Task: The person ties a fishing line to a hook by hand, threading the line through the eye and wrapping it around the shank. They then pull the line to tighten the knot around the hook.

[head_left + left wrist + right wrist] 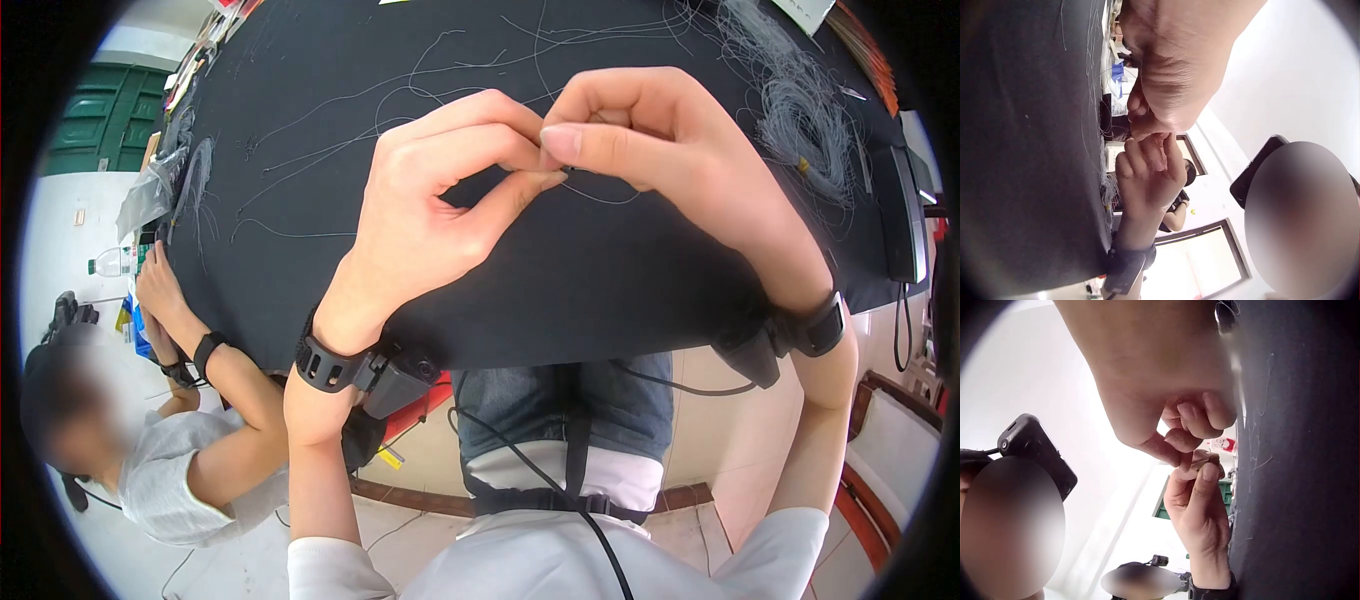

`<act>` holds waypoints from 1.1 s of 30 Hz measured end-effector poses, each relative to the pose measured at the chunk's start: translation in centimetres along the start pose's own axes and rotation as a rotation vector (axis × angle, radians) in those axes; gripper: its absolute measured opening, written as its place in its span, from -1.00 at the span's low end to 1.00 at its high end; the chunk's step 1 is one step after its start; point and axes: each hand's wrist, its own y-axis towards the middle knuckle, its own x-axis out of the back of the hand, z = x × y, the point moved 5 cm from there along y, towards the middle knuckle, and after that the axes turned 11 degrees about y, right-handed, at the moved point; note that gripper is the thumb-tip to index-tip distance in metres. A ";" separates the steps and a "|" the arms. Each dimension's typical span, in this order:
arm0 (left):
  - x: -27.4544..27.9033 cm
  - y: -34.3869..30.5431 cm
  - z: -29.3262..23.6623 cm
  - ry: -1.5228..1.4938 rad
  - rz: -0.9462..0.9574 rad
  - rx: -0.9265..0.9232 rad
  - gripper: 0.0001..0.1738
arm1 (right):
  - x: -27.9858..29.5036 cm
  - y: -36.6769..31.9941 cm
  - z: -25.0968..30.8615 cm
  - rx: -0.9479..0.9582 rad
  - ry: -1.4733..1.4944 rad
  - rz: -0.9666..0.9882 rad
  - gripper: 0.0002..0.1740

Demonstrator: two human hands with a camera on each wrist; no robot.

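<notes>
In the head view my left hand (430,200) and right hand (690,160) meet fingertip to fingertip above the black tabletop (590,290). Left thumb and forefinger pinch a thin grey strand (610,202), which loops out below the right hand. A tiny dark bit shows at the left thumb tip, also visible as a small dark piece (1212,459) in the right wrist view. The right thumb and forefinger pinch close against the left fingertips, the other right fingers curled. What lies between the right fingertips is hidden. The left wrist view shows the right hand (1150,178) touching the left.
Several long thin strands (320,235) lie across the table's left and far parts. A large tangled coil of strands (805,130) is at the far right, beside a black device (905,215). Another person (215,460) works at the left edge, near a clear bottle (110,262).
</notes>
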 end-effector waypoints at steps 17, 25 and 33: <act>-0.3 -0.5 2.3 -0.416 -0.183 0.339 -0.98 | 4.1 -0.3 -1.0 -0.050 -0.250 -0.399 -0.72; -0.8 -1.2 5.3 -0.618 -0.092 0.623 -0.90 | 6.6 0.2 -0.1 0.244 -0.311 -0.560 -0.77; -0.7 -1.3 6.3 -0.742 -0.186 0.606 -0.88 | 11.4 1.9 6.9 0.310 -0.846 -0.640 -0.70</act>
